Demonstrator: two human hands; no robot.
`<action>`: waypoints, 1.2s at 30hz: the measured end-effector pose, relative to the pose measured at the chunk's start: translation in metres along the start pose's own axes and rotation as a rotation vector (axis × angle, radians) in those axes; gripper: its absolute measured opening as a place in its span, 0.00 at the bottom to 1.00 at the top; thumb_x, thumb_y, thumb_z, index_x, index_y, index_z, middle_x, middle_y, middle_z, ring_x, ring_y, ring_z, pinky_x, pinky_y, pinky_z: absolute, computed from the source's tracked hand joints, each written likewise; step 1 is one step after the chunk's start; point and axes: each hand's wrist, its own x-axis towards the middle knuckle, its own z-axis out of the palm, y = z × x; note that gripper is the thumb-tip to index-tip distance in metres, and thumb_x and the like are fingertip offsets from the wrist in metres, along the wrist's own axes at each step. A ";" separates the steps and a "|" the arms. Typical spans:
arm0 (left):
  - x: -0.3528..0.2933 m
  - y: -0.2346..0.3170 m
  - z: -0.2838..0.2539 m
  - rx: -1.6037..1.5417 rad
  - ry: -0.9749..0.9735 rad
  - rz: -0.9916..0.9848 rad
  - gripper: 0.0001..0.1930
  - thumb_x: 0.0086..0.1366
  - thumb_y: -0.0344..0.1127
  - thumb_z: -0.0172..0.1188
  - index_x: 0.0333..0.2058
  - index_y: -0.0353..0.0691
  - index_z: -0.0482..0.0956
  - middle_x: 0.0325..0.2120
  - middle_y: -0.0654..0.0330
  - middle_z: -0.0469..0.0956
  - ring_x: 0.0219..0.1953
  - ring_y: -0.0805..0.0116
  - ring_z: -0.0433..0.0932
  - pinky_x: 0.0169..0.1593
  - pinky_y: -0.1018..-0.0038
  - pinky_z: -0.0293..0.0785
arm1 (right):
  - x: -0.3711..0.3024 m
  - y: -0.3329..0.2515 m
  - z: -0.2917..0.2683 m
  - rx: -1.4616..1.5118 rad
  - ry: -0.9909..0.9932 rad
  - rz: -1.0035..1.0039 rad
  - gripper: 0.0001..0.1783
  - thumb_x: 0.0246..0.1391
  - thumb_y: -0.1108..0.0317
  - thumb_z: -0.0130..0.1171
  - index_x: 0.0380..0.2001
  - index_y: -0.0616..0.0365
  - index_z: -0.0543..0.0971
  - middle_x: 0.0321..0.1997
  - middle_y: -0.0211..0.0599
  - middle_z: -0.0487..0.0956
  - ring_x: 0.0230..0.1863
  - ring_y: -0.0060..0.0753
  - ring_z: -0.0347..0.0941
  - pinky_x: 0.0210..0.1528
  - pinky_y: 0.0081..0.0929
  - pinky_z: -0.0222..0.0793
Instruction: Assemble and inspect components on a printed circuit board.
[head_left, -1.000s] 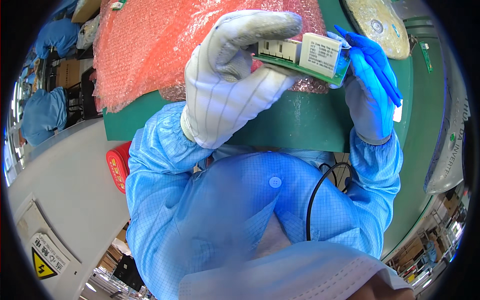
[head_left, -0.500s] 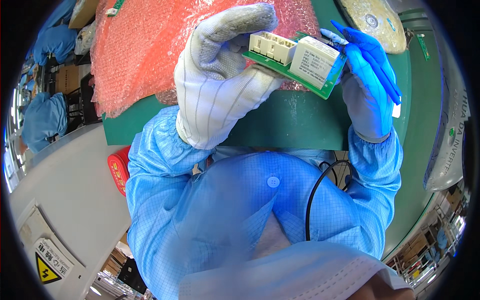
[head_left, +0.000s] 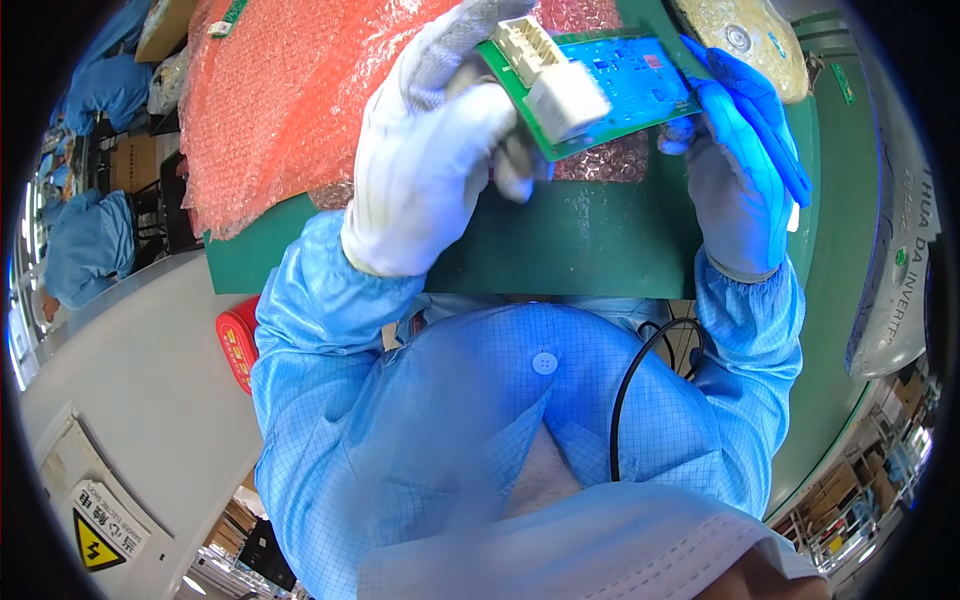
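A green circuit board (head_left: 625,85) is held tilted above the bench, with a white multi-slot connector (head_left: 527,50) and a white box-shaped component (head_left: 566,102) at its left end. My left hand (head_left: 430,150), in a white striped glove, grips that left end; some fingers are behind the board and blurred. At the board's right edge is my right hand (head_left: 740,170), also gloved, its fingers bent against the edge. Blue light falls on this hand and on the board's face. A slender blue pen-like tool (head_left: 770,150) lies along my right fingers.
Pink bubble wrap (head_left: 290,110) covers the far left of the green bench mat (head_left: 580,245). A worn, pale rounded object (head_left: 740,40) stands at the far right, near a small green board (head_left: 843,85). A red box (head_left: 238,345) is by my left elbow; a black cable (head_left: 618,410) hangs before me.
The board has turned so that its flat face, lit blue, now shows beyond the white parts. My left hand has shifted its grip and moved slightly up and left; my right hand barely moved.
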 end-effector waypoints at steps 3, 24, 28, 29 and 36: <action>0.004 0.023 0.034 0.809 0.119 -0.447 0.36 0.57 0.26 0.46 0.67 0.44 0.50 0.46 0.41 0.74 0.32 0.50 0.82 0.26 0.61 0.79 | -0.002 -0.002 0.003 -0.092 0.043 -0.070 0.18 0.61 0.70 0.51 0.54 0.62 0.71 0.51 0.42 0.77 0.41 0.29 0.75 0.36 0.24 0.70; 0.009 -0.013 -0.025 0.573 -0.172 -0.012 0.37 0.49 0.12 0.60 0.59 0.33 0.60 0.44 0.55 0.74 0.42 0.71 0.77 0.43 0.77 0.75 | -0.022 -0.019 0.009 -0.625 0.119 -0.307 0.22 0.61 0.59 0.52 0.48 0.68 0.75 0.40 0.53 0.80 0.38 0.40 0.79 0.38 0.30 0.74; 0.008 -0.014 -0.027 0.623 -0.203 0.017 0.36 0.50 0.13 0.60 0.59 0.32 0.60 0.44 0.55 0.74 0.42 0.72 0.77 0.43 0.78 0.75 | -0.022 -0.023 0.009 -0.610 0.168 -0.194 0.24 0.60 0.55 0.53 0.47 0.68 0.76 0.36 0.50 0.80 0.34 0.37 0.77 0.35 0.28 0.72; 0.008 -0.014 -0.028 0.623 -0.203 0.017 0.36 0.50 0.13 0.60 0.59 0.32 0.60 0.44 0.55 0.74 0.42 0.72 0.77 0.43 0.78 0.75 | -0.022 -0.021 0.008 -0.610 0.168 -0.193 0.24 0.60 0.55 0.53 0.47 0.68 0.76 0.36 0.50 0.80 0.34 0.37 0.77 0.35 0.28 0.72; 0.008 -0.017 -0.031 0.623 -0.229 0.048 0.36 0.50 0.13 0.61 0.59 0.32 0.60 0.44 0.55 0.73 0.42 0.73 0.76 0.44 0.78 0.74 | -0.022 -0.018 0.006 -0.594 0.165 -0.180 0.24 0.60 0.55 0.52 0.47 0.68 0.76 0.35 0.48 0.81 0.34 0.37 0.77 0.34 0.28 0.71</action>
